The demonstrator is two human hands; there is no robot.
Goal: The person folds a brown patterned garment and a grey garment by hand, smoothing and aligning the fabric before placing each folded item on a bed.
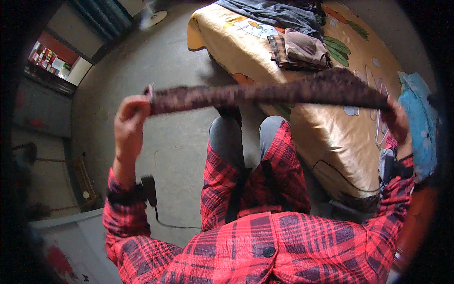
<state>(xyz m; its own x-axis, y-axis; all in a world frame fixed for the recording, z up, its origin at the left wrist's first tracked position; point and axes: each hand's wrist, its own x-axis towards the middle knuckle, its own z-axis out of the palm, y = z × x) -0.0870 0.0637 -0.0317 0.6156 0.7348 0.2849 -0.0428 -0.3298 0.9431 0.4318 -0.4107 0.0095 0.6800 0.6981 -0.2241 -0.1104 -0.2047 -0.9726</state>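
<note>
A dark brown, mottled piece of cloth [244, 95] is stretched sideways in front of me at about knee height in the picture, blurred by motion. At its left end, my left hand [132, 113] grips the cloth with the fingers closed. My right hand [396, 119] is closed on the other end, beside the bed. Part of the cloth bulges upward near the right hand. Beyond it, a folded mauve garment [305, 46] lies on a folded checked garment [278, 49] on the bed.
The bed [326, 131] has a shiny yellow patterned sheet. Blue jeans [269, 12] lie at its far end. Hangers [381, 120] and a light-blue pillow [418, 124] are at the right. A black device with a cable [149, 190] hangs by my left forearm. Grey floor shows at left.
</note>
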